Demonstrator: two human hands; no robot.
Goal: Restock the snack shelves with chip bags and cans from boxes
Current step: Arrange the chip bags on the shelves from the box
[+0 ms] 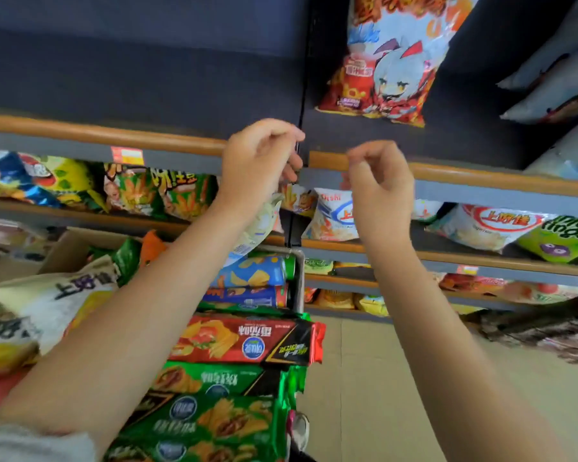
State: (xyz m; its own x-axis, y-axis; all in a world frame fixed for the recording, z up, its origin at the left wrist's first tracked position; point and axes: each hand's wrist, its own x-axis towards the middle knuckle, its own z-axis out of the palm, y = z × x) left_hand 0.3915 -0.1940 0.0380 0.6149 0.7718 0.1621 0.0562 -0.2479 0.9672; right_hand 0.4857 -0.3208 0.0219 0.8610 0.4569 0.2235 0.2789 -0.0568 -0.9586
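Note:
My left hand (261, 161) and my right hand (381, 185) are raised side by side in front of the wooden-edged shelf rail (147, 139). The fingers of both are loosely curled and hold nothing. A red and pale-blue cartoon chip bag (391, 61) stands upright on the dark upper shelf, just above and behind my right hand. Below my arms, a cart holds blue chip cans (251, 275), a red pack (247, 341) and green packs (214, 415). A pale bag (259, 228) shows behind my left wrist.
The upper shelf left of the divider (301, 78) is bare dark board. Pale bags (554, 78) lean at its far right. The shelf below carries green bags (167, 195) and white bags (334, 215). Large white bags (47, 295) fill a box at left. Beige floor (364, 378) lies right of the cart.

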